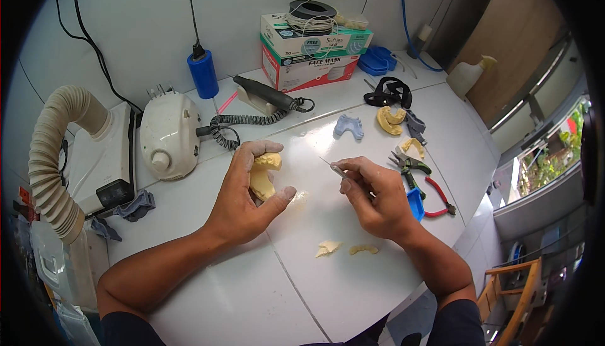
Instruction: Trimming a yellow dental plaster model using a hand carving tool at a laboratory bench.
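A yellow plaster dental model (261, 179) rests in my left hand (242, 198), the fingers curled behind it and the thumb across its near side. Its teeth face up and toward the right. In my right hand (378, 198) a thin metal pointed tool (338, 169) is pinched like a pen, its slim tip aimed at the model but apart from it. Below, on the white table, lie a pale plaster scrap (328, 248) and a small curved yellowish strip (363, 249). Farther back sit a blue-grey dental impression piece (348, 127) and another yellow dental model (391, 120).
At the left stand a white control box (169, 135) and a ribbed hose (53, 157). A dark handpiece (263, 94) lies on its rest behind. Stacked boxes (312, 65) stand at the back. Green-handled pliers (409, 162) and red-handled cutters (438, 198) lie beside my right hand.
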`<state>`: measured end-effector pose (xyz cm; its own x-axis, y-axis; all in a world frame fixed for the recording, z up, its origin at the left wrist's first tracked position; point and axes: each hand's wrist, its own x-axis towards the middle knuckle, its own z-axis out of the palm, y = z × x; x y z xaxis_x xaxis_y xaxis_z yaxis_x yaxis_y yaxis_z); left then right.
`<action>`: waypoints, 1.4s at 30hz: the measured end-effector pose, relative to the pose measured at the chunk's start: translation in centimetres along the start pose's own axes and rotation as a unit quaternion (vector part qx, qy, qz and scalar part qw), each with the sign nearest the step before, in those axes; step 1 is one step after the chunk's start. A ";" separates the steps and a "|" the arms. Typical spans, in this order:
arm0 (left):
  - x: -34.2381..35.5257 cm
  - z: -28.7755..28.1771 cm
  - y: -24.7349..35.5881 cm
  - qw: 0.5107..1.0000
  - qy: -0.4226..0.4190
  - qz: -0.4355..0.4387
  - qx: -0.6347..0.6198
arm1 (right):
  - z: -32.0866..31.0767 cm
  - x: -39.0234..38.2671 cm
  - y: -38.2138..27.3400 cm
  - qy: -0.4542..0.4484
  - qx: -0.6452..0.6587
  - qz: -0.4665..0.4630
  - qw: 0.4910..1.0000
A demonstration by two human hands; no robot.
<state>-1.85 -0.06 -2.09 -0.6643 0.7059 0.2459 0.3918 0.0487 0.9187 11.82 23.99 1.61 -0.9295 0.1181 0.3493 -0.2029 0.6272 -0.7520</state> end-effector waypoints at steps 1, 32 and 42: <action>0.1 0.1 0.0 1.000 0.000 0.003 -0.001 | 0.0 0.0 0.3 0.001 -0.002 -0.001 1.000; 0.5 0.0 0.2 1.000 -0.025 0.001 0.009 | -0.7 0.0 -0.8 0.048 -0.038 0.023 0.998; 0.4 -0.1 1.3 0.996 -0.050 -0.044 -0.062 | -0.2 -0.2 1.7 0.048 0.025 0.010 0.998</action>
<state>-1.72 0.21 -0.80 -0.6232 0.7702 0.1356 0.2479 0.0302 0.9683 11.69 25.18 0.42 -0.9002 0.2058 0.3838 -0.2015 0.5844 -0.7861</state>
